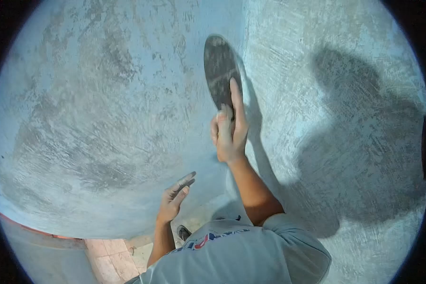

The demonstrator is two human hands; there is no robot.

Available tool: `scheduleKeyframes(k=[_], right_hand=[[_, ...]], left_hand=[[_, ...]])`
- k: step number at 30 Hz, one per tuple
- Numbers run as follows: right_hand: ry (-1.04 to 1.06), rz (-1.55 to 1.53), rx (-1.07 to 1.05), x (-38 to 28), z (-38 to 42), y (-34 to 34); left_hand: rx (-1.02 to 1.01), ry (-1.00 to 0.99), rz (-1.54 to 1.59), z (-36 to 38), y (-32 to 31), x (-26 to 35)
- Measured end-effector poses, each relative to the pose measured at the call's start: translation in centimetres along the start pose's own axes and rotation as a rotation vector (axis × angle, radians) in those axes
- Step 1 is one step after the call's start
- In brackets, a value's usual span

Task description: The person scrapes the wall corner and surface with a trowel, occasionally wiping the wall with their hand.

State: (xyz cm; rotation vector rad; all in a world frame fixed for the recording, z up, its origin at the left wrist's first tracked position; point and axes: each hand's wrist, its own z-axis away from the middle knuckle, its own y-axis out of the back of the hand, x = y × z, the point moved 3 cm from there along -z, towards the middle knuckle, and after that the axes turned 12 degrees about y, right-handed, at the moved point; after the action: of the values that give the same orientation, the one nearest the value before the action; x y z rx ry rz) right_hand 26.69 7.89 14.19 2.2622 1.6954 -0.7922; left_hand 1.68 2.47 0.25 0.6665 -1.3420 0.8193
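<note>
The fingers [235, 90] of the right hand [229, 125] are closed around the near end of a dark grey, flat, oval plate tool [218, 61], one of them laid straight along its face. From where I sit, I judge that this stretched finger steadies the blade and keeps it from twisting, while the thumb and curled fingers take its weight. The tool is raised ahead of the body, its long axis close to upright, near the corner where two walls meet. Its edge lies close to the plaster, though from this angle I can't fairly tell whether it touches.

Lower down, the left hand [170, 201] holds nothing that I can see: its fingers are extended and loosely parted, held off the blue-grey, streaky plastered wall on the left [99, 109], perhaps for balance.

Further out, I see the matching rough blue-grey wall on the right [288, 80], carrying a broad dark shadow [359, 142]. Below are the wearer's pale grey printed T-shirt [232, 260], a dark shoe [183, 232] and pinkish square floor tiles [113, 260].
</note>
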Motion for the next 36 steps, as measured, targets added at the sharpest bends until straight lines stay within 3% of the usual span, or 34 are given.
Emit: scheduleKeyframes(k=[6, 10, 14, 17, 18, 20, 24, 27, 28, 32, 35, 36], right_hand=[[-0.099, -0.167, 0.014, 1.0, 10.9, -2.0], [-0.057, -0.241, 0.038, 0.3, 6.2, -1.7], [-0.099, -0.306, 0.069, -1.2, 2.5, -2.1], [-0.158, -0.188, -0.011, -1.7, 4.4, -2.1], [-0.07, 0.007, -0.075, -1.7, 5.8, -1.8], [0.09, 0.46, -0.231, -1.8, 7.7, -1.2], [0.242, 0.519, -0.245, -2.4, 6.7, -1.3], [0.396, 0.473, -0.275, -1.2, 6.3, -2.9], [0.37, 0.523, -0.311, -0.9, 6.7, -3.7], [0.453, 0.495, -0.3, 0.3, 8.4, -4.7], [0.455, 0.563, -0.168, 0.9, 6.0, -3.6], [0.463, 0.539, -0.125, 1.0, 4.5, -2.9]], left_hand=[[0.011, 0.031, 0.063, -1.9, -2.7, -0.1], [-0.081, -0.055, -0.008, -4.0, -4.8, 1.4], [0.004, -0.24, 0.193, -5.7, -7.0, 6.4], [-0.065, -0.156, 0.114, -6.5, -4.7, 4.3], [0.074, -0.146, 0.155, -5.8, -5.8, 4.8], [0.099, -0.095, 0.161, -5.7, -5.0, 1.2], [0.191, -0.078, 0.197, -4.3, -5.6, 0.1], [0.064, -0.054, 0.042, -4.5, -3.7, -3.2], [0.097, -0.145, 0.044, -4.9, -3.7, -3.5], [0.065, 0.037, 0.208, -3.9, -1.6, -4.2], [0.125, -0.054, 0.136, -5.3, -3.3, -2.7], [0.194, -0.081, -0.017, -6.5, -3.5, -1.2]])
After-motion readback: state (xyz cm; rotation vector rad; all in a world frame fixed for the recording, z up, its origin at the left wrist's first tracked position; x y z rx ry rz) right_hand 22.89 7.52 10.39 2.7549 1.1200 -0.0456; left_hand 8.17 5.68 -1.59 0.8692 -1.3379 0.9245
